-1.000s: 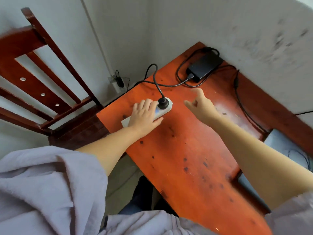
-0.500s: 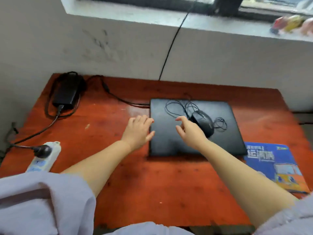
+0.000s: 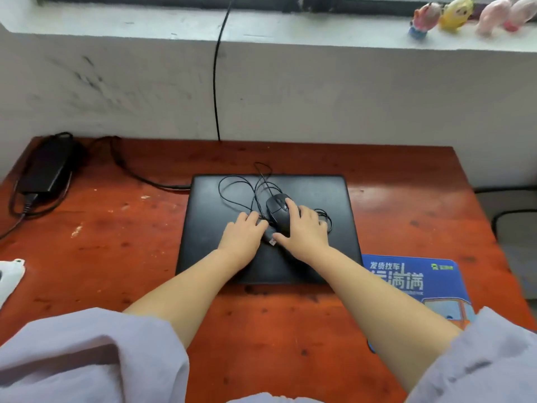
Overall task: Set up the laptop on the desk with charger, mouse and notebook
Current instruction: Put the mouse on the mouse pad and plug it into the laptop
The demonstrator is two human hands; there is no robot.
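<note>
A closed black laptop lies in the middle of the red-brown desk. On its lid sits a black wired mouse with its thin cable in loose loops. My right hand is curled around the mouse, index finger on top and thumb at its near end. My left hand rests beside it, fingers closed over the cable near the USB plug, which sticks out between both hands. The charger brick lies at the back left; its cord reaches the laptop's left rear corner. A blue notebook lies right of the laptop.
A white power strip pokes in at the left edge. A black cable hangs down the wall behind the desk. Small toy figures stand on the windowsill. Bare desk surface lies in front of the laptop and to its left.
My view swung from the power strip at the desk's left end to the laptop. Both hands moved onto the lid; the right closed around the mouse and the left onto its cable.
</note>
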